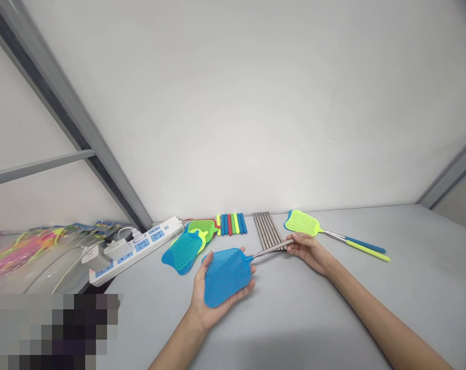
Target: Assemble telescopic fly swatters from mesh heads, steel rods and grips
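A blue fly swatter head (228,277) lies across the palm of my left hand (205,298), whose thumb and fingers wrap its edges. From its neck a thin metal rod (271,250) runs right to my right hand (305,250), which pinches the rod near its far end. No coloured grip shows on this rod. Just behind my right hand lies a row of metal rods (266,228). Left of them are several short coloured handles (233,224). Loose swatter heads in blue (184,252), yellow and green (205,226) overlap behind my left hand.
Two swatters with long handles, a yellow one (302,223) over a blue one, lie at the right. A white power strip (140,249) with plugs and cables crosses the left side. Plastic-wrapped colourful items (32,252) lie beyond it. A pale wall (256,128) rises behind the table.
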`<state>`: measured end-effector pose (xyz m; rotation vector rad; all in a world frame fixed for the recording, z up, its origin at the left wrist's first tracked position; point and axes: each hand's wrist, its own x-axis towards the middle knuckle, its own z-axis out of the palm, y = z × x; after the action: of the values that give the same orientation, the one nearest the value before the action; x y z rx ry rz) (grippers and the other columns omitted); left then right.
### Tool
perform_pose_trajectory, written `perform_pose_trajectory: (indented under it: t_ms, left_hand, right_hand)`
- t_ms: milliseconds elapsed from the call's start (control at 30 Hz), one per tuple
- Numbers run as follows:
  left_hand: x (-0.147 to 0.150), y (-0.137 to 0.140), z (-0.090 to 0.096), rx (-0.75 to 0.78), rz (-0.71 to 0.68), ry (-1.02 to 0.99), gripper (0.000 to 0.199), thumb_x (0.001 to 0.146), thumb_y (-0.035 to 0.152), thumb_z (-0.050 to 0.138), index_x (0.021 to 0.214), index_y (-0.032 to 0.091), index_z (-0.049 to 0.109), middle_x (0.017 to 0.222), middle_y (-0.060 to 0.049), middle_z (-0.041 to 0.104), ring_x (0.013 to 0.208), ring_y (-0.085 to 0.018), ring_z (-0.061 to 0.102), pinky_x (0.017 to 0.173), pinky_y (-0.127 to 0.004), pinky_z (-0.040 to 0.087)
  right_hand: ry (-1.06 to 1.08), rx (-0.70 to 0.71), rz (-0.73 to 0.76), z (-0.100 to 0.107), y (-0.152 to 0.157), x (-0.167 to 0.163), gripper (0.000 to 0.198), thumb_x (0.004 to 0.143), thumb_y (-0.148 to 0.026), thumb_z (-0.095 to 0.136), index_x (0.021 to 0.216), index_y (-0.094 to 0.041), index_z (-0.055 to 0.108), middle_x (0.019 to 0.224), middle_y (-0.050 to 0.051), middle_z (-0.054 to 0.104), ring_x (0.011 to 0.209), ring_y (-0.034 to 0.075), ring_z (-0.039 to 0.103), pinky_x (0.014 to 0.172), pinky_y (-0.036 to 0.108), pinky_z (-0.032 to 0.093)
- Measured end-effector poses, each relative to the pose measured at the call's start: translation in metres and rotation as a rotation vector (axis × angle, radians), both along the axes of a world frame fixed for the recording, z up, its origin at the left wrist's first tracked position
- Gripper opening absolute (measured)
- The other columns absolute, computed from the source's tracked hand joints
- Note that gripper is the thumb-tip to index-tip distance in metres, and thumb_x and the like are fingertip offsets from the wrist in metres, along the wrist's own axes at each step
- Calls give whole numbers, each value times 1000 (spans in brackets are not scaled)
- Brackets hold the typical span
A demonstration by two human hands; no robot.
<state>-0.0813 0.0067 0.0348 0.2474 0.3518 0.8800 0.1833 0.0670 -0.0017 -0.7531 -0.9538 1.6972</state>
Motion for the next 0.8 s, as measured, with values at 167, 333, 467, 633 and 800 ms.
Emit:
perform_pose_trajectory:
  t_ms: [167, 333, 467, 633, 800]
  left_hand:
    - [-10, 5, 4, 69, -31, -93, 67, 73, 53, 33, 128, 16, 22, 126, -13, 36, 107, -31, 39, 87, -45, 28]
    - [-7, 4, 7, 76, -53, -101, 67, 74, 55, 29, 128, 16, 23, 114, -14, 43, 92, -27, 46, 71, -37, 37]
    - [-5, 4, 7, 87, -52, -75, 69, 73, 57, 28, 128, 15, 23, 112, -16, 43, 88, -27, 46, 66, -36, 37]
    - [-4, 4, 8, 104, -68, -54, 70, 73, 58, 26, 127, 13, 24, 108, -16, 44, 87, -27, 45, 66, -37, 37]
    - [-2, 1, 4, 109, -74, -57, 67, 74, 56, 27, 127, 15, 25, 107, -15, 44, 86, -26, 45, 66, -37, 36]
  right_hand:
    - [-180, 16, 214, 7, -2, 7, 21, 70, -25, 58, 84, -10, 61, 70, 7, 62, 66, 14, 58, 67, 28, 43]
    - [-303, -21, 350, 4, -3, 8, 26, 72, -27, 56, 90, -8, 59, 63, 6, 60, 47, 9, 52, 46, 22, 41]
    - [-396, -22, 394, 3, -3, 9, 28, 71, -28, 57, 88, -6, 60, 51, 3, 57, 38, 7, 46, 39, 20, 35]
    - [-452, 4, 423, 6, -3, 13, 29, 71, -30, 56, 87, -6, 61, 45, 1, 51, 37, 6, 40, 40, 21, 30]
    - [-419, 11, 441, 7, -4, 16, 25, 69, -28, 59, 80, -7, 63, 40, -9, 23, 38, 3, 19, 38, 20, 14]
